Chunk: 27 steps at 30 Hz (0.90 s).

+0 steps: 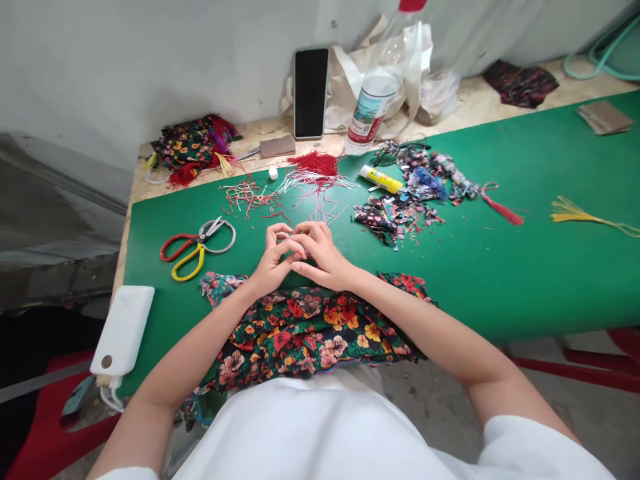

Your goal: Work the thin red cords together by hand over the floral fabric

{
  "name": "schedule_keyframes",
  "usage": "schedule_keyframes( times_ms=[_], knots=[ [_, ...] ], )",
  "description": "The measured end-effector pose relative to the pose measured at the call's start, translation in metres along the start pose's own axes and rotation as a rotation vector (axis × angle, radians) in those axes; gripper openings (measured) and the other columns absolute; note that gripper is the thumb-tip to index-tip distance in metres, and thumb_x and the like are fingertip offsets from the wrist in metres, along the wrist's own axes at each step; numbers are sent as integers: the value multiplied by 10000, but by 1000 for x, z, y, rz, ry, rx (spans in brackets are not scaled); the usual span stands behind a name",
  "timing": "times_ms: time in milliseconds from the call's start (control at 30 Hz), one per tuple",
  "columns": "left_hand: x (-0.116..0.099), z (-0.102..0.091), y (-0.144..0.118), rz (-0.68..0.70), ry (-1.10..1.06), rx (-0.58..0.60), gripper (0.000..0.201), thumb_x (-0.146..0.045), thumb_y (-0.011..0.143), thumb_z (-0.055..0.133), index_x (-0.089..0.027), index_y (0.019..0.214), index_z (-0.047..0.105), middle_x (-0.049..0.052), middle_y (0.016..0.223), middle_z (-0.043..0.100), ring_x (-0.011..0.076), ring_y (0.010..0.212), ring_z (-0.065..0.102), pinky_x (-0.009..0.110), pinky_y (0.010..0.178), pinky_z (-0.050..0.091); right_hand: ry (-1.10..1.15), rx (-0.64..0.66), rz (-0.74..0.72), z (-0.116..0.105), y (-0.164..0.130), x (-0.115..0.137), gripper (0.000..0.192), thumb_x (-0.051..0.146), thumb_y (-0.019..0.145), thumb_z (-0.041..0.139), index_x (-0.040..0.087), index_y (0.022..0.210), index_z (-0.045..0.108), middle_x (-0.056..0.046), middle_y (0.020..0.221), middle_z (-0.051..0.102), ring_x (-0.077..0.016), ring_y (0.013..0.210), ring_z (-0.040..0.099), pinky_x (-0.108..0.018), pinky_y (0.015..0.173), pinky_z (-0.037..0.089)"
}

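My left hand (pixel 277 259) and my right hand (pixel 323 257) meet over the green table top, fingers bent and fingertips together. Whatever they pinch is too small or hidden to make out. Just beyond the fingers lie loose pink and white threads (pixel 320 200) and a pile of red thread (pixel 315 165). Cut cord scraps (pixel 250 198) are spread to the left of these. Floral fabric (pixel 310 327) with red, yellow and pink flowers lies bunched under my wrists at the near table edge. Scissors (pixel 203 243) with one red and one yellow handle rest partly open left of my left hand.
A glue stick (pixel 383 180) lies beside fabric scraps (pixel 395 213). A red tassel (pixel 503 205) and a yellow tassel (pixel 590 215) are farther right. Along the wall stand a phone (pixel 310 93) and a plastic bottle (pixel 375 100). A white power bank (pixel 123 330) sits at the left edge.
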<state>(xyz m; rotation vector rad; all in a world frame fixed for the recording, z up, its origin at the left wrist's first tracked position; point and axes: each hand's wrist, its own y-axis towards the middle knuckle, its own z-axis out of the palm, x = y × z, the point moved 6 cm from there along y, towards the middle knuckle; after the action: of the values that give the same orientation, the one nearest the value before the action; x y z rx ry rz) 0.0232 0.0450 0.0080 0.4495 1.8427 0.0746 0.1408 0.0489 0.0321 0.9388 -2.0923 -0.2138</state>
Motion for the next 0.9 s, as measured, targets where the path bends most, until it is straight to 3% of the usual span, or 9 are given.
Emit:
schedule_keyframes(
  times_ms=[167,300,367,500,567,633,767,900],
  knots=[
    [0,-2,1,-69,-123,33,296,-460,823,561,-190,722,626,60,1071,411,174,1072,439,344,1035,355,46,70,-43,9,0,-5,343,453,947,368,195,790,530,-73,952,579,-201,976,432,-379,891,340],
    [2,-8,4,-204,-467,-67,260,-424,829,568,-190,716,570,56,1008,516,177,1080,498,352,1000,380,-73,107,-103,8,-1,-7,339,353,979,318,187,761,517,-41,774,578,-176,864,450,-342,826,325],
    [1,-11,4,-258,-618,-133,273,-428,800,603,-192,693,518,37,870,537,187,1068,534,362,984,397,-139,105,-118,5,-1,-9,345,327,983,300,185,745,506,-35,734,568,-166,802,447,-332,799,322],
    [1,-14,3,-369,-782,-192,272,-417,783,621,-211,714,456,-28,598,381,155,842,588,345,866,464,-250,128,-175,3,-1,-14,361,295,976,305,194,671,470,-17,634,529,-152,673,414,-307,699,307],
    [2,-13,4,-428,-841,-177,257,-394,793,613,-208,722,450,-54,560,331,94,596,501,308,752,481,-295,154,-204,2,-1,-17,366,288,970,319,197,645,461,-11,596,514,-148,632,403,-301,661,295],
    [4,-11,5,-478,-877,-157,239,-356,788,622,-196,720,459,-64,547,316,54,479,372,244,600,435,-318,178,-217,1,-1,-20,366,285,964,334,198,634,464,-8,575,513,-144,610,403,-296,642,289],
    [15,-7,5,-599,-869,-128,194,-284,778,637,-162,731,494,-61,546,329,27,458,288,182,469,248,-290,286,-257,3,-3,-22,359,288,942,380,200,603,458,-1,548,512,-138,586,405,-299,632,283],
    [22,-5,3,-664,-844,-100,182,-271,785,633,-147,739,507,-61,551,361,13,447,260,183,462,199,-214,425,-345,7,-8,-15,247,285,856,445,208,624,480,-10,585,541,-149,607,417,-312,641,289]
  ],
)
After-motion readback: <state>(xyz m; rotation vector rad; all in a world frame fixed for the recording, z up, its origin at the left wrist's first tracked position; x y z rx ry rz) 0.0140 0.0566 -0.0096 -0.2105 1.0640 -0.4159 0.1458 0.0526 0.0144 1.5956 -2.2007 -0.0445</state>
